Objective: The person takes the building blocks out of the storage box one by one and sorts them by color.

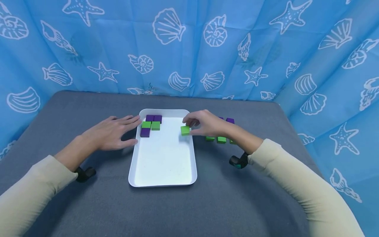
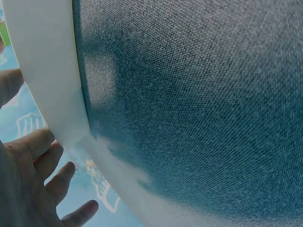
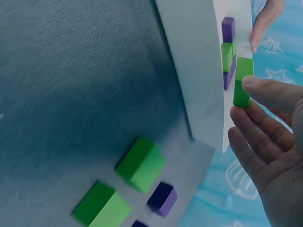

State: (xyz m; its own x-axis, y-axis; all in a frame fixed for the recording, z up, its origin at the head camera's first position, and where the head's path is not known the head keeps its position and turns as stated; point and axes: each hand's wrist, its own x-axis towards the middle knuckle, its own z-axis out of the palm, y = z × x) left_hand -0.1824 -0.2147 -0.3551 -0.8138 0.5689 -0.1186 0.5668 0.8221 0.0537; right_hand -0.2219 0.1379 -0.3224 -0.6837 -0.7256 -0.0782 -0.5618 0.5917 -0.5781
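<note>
My right hand [image 1: 204, 122] pinches a green block [image 1: 185, 130] between thumb and fingers, above the right side of a white tray [image 1: 163, 164]. The right wrist view shows the thumb pressed on one face of that block [image 3: 243, 81]. In the tray's far left corner sit two purple blocks [image 1: 154, 118] side by side, two green blocks [image 1: 151, 125] in front of them, and one purple block [image 1: 145, 132] nearest me. My left hand [image 1: 115, 132] lies along the tray's left rim, fingers spread and fairly straight, its fingertips right at the rim.
To the right of the tray, partly behind my right hand and forearm, more green blocks [image 1: 221, 140] and purple blocks [image 1: 230, 120] sit on the grey table [image 1: 165, 210]. A blue curtain [image 1: 189, 49] with white shell prints hangs behind the table and along its right side.
</note>
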